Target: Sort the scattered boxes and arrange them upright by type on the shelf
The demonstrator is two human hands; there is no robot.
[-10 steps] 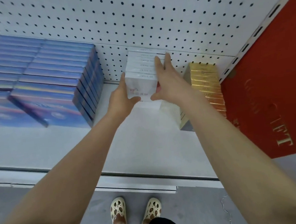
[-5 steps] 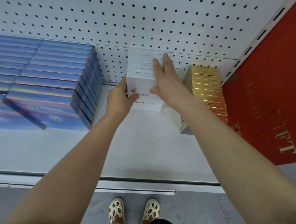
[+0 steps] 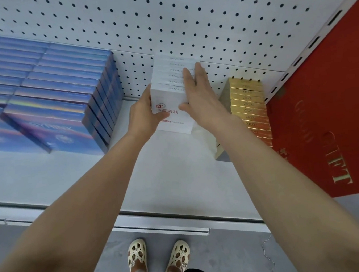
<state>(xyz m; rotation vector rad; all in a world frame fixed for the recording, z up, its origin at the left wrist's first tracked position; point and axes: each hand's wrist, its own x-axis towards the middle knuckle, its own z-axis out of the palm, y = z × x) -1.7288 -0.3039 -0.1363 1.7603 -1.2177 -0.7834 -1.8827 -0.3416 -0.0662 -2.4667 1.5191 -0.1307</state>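
Since a second ago: white row pushed deeper toward the pegboard (image 3: 206, 12), front box seated lower on the shelf (image 3: 68, 179), its red print more exposed; left thumb slid from the front face toward the lower left edge; right hand shifted slightly down along the row's right flank. Blue and gold stacks unmoved.

Task progress, judged from the layout: nearly complete. Blue boxes (image 3: 56, 99) standing upright in two packed rows at the left. Gold boxes (image 3: 248, 105) upright in one row at the right, beside the red panel (image 3: 326, 121). White boxes (image 3: 169, 88) upright in a single row in the middle, back end against the pegboard, well apart from the blue group, near the gold row with a pale box partly hidden under the right forearm between them. No loose boxes lying on the visible shelf. Remaining, probably: squaring the white row, then sorting out whatever sits behind the right arm, hard to identify from here.

Left hand (image 3: 143, 115): fingers curled round the left edge of the front white box, thumb pressed onto its printed face, gripping it.

Right hand (image 3: 199, 96): flat and extended, fingers (image 3: 190, 75) straight along the right side and top edges of the white row, thumb touching the front box, pressing rather than clasping.
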